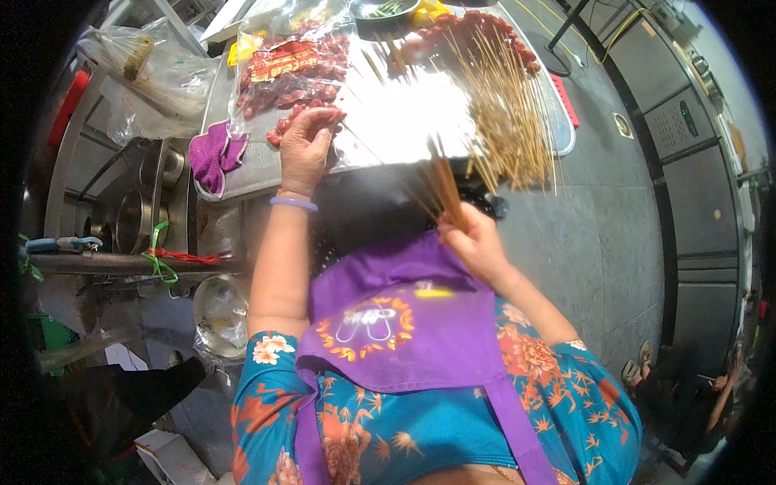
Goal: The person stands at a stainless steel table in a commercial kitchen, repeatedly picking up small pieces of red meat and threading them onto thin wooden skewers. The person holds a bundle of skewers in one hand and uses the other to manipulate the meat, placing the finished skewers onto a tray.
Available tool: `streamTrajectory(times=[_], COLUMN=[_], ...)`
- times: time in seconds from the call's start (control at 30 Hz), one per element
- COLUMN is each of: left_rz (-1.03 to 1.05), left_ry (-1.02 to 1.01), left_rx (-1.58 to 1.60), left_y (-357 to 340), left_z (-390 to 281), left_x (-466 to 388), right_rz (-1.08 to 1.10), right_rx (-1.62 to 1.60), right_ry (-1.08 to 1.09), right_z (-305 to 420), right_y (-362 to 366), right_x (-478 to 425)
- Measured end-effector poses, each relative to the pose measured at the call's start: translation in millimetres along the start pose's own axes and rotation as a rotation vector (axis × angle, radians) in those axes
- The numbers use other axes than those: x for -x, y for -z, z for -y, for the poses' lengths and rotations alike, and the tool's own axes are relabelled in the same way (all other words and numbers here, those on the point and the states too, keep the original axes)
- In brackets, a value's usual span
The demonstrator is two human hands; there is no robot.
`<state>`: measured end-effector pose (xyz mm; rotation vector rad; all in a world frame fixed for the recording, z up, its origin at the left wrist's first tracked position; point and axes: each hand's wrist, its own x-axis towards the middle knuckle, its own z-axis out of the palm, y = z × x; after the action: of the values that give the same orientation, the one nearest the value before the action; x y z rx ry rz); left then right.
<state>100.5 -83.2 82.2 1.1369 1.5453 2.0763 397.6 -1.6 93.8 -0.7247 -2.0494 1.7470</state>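
Note:
My left hand rests at the near left of the metal table, its fingers curled over raw dark red meat pieces. Whether a piece is pinched in those fingers is hidden. My right hand, in front of the table's near edge, is closed around a bundle of thin bamboo skewers. Those skewers point up and away, slightly blurred. Behind my left hand lies a clear plastic bag of meat with a red printed label. To the right, a heap of skewers has red meat threaded at its far ends.
A purple cloth lies at the table's left corner. Bright glare whitens the tabletop's middle. A bowl with green pieces stands at the back. Left of the table are a plastic bag and a rack with metal pots. Steel cabinets line the right.

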Motion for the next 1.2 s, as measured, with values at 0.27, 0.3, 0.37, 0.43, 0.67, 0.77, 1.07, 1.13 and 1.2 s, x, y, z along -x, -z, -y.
streamTrajectory(times=[0.27,0.3,0.37,0.43,0.67,0.77,1.07,1.13,1.2], left_rz=[-0.182,-0.211,-0.217,-0.222,-0.310,-0.286,-0.286,-0.298,-0.299], left_ry=[0.014,0.025,0.019,0.000,0.211,0.172,0.078,0.020,-0.004], left_rx=[0.080,0.064,0.081,0.087,0.244,0.203,0.196,0.165,0.118], left_y=[-1.5,0.3,-2.5,-3.3,7.4,11.9,2.0,-4.9,-5.3], left_z=[-1.2,-0.6,0.5,-1.8,2.1,9.5,6.9,2.9,6.4], left_x=[-2.4,-2.8,-3.9,-5.8,-10.1,-10.2,-7.9,-7.4,-5.2], right_rz=[-0.057,-0.061,-0.065,-0.037,0.056,0.053,0.003,-0.007,-0.016], right_rx=[-0.189,-0.183,-0.170,-0.138,-0.024,-0.025,-0.002,-0.005,0.000], right_ry=[-0.036,-0.035,-0.034,-0.079,-0.017,-0.034,-0.035,-0.075,-0.077], right_z=[5.2,8.9,17.1,25.3,30.6,25.8,11.8,17.6,20.5], right_y=[1.7,3.0,7.1,10.7,11.8,9.3,9.8,10.7,8.8], right_x=[-0.2,-1.0,-2.9,-0.7,16.9,14.4,10.7,11.2,11.6])
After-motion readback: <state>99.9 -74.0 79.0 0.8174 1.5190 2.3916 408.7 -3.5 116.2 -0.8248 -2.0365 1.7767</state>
